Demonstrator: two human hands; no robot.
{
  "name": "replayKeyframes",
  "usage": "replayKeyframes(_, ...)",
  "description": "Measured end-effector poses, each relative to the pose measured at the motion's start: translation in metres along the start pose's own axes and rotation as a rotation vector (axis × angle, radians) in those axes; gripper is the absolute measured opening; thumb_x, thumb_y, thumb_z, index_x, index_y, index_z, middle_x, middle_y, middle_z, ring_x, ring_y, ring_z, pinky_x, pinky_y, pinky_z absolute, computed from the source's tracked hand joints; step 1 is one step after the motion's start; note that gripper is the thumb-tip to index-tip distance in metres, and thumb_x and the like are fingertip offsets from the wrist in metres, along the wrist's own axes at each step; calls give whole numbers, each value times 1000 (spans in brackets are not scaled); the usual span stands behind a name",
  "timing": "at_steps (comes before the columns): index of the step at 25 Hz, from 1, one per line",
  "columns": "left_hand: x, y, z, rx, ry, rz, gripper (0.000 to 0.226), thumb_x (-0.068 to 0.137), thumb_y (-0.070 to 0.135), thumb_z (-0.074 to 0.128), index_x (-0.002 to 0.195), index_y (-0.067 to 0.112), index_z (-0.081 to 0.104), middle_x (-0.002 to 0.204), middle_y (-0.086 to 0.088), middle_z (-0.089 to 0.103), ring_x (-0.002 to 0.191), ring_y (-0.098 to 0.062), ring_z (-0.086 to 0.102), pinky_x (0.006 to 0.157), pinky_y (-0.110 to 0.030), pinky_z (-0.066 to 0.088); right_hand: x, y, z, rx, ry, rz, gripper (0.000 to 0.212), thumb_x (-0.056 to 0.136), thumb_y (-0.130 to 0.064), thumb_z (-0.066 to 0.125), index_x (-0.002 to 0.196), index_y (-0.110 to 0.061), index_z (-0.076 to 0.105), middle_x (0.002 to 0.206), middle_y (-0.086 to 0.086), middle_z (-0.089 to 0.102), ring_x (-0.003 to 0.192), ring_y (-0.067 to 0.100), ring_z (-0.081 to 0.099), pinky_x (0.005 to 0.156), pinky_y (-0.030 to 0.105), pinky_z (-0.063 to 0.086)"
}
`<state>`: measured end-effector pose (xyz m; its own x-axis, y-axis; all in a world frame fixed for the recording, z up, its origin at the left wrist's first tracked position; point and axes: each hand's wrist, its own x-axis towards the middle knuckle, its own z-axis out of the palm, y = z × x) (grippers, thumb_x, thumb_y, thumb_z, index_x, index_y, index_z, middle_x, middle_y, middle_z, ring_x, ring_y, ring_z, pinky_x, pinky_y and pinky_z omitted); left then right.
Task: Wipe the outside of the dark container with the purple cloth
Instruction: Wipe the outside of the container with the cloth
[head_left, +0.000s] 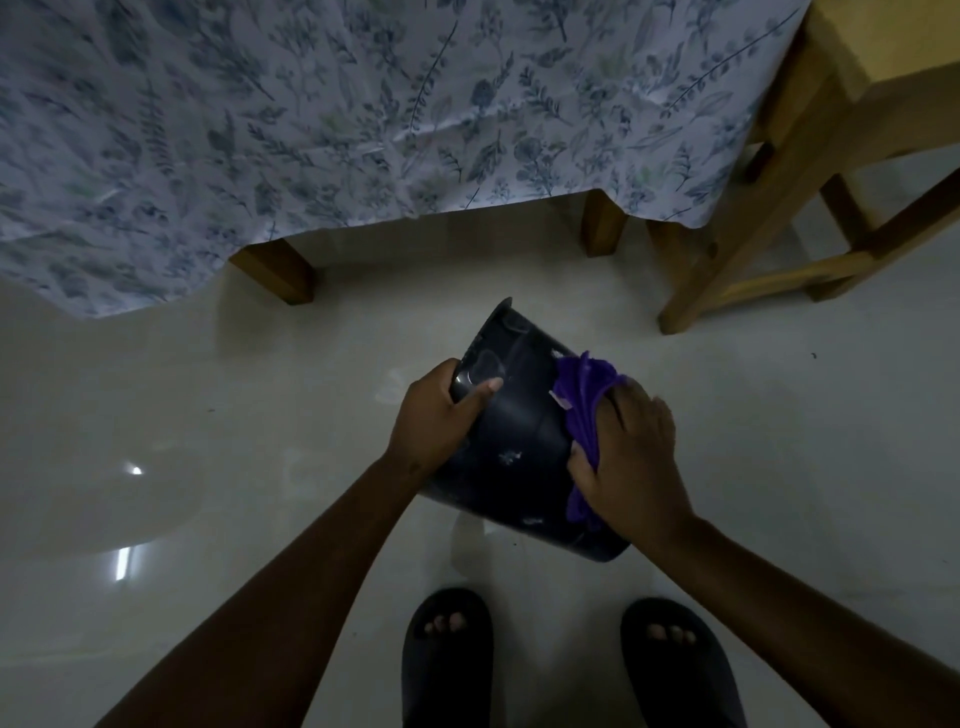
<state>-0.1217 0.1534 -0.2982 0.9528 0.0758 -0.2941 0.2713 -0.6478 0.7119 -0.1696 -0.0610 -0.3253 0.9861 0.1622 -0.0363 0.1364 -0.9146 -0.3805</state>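
Step in hand: I judge that I am in the middle of wiping. The purple cloth (584, 415) lies pressed on the outer wall of the dark container (514, 447), on its right side.

Container: it is held in the air above the pale floor (260, 415), tilted, with the narrower end pointing away toward the counter and the wider end low, near my feet. It does not touch the floor, as far as I can see.

Left hand (436, 421): its grip is closed around the far left edge of the container, thumb lying on the outer wall, the other fingers hidden behind or inside. It carries the container.

Right hand (631, 462): its grip is bunched on the cloth, fingers spread a little over it, pushing it flat against the wall.

Marks: I see some small pale spots on the wall between the two hands and lower down. I cannot tell if they are dirt or print.

Surroundings: a counter under a flowered tablecloth (363, 114), a wooden stool (769, 223) at the right, dark slippers (447, 654) below.

Next move: I think the cloth must travel across the middle of the wall toward the pale spots. For this the left hand should turn the container, so that the unwiped side comes under the cloth.
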Motion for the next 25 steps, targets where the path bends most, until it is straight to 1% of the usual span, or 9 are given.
replayKeyframes(2,-3,-5,1,-21,-5,-3,33,87,47,62,99,17,63,91,4,70,82,-9,67,73,-26,57,9,-2,3,207,1,29,44,84,-17,63,125,-9,50,123,10,56,108,23,57,95,20,39)
replayKeyframes(4,-8,-8,1,-12,2,10,32,88,47,62,101,17,63,92,6,70,83,-9,67,75,-27,57,26,-2,-1,441,69,181,20,92,-17,56,112,-16,56,101,2,63,87,15,62,74,2,37)
replayKeyframes(6,-11,-9,0,-12,9,27,33,88,46,61,103,17,63,93,6,69,84,-8,67,74,-25,57,42,1,-9,646,181,358,14,97,-27,50,104,-18,58,85,-4,63,76,11,62,59,2,37)
replayKeyframes(8,-11,-9,0,-16,10,30,32,89,45,61,104,17,63,93,6,68,84,-7,66,74,-22,56,48,-3,-12,686,175,414,24,98,-38,46,103,-18,59,82,-7,63,75,11,63,56,2,37)
replayKeyframes(10,-9,-10,0,-19,8,30,32,89,45,60,104,17,62,93,6,67,83,-8,65,73,-22,55,41,-12,-5,477,70,292,31,97,-40,46,115,-16,56,99,0,66,90,11,63,74,-2,37)
replayKeyframes(12,-9,-15,0,-20,13,34,31,90,45,60,103,17,62,94,5,67,83,-10,64,72,-20,54,29,-13,14,200,10,69,46,96,-37,49,135,-14,45,135,10,56,126,23,51,105,22,38)
replayKeyframes(14,-12,-18,1,-22,9,38,28,90,44,60,102,18,60,93,6,66,82,-8,63,69,-14,50,37,-7,20,157,-71,-25,58,95,-37,48,146,-16,31,151,8,41,140,26,36,113,37,29)
replayKeyframes(18,-10,-17,1,-17,21,29,31,90,45,59,101,16,61,92,5,66,81,-11,64,65,-12,48,67,10,17,439,-196,134,56,97,-46,39,146,-19,35,144,8,48,131,25,47,107,35,36)
replayKeyframes(25,-13,-31,1,6,21,10,32,90,46,58,104,17,61,96,5,65,86,-12,63,69,-14,46,6,-11,29,68,-103,-95,57,98,-42,30,151,-23,19,157,2,29,146,24,22,116,44,28)
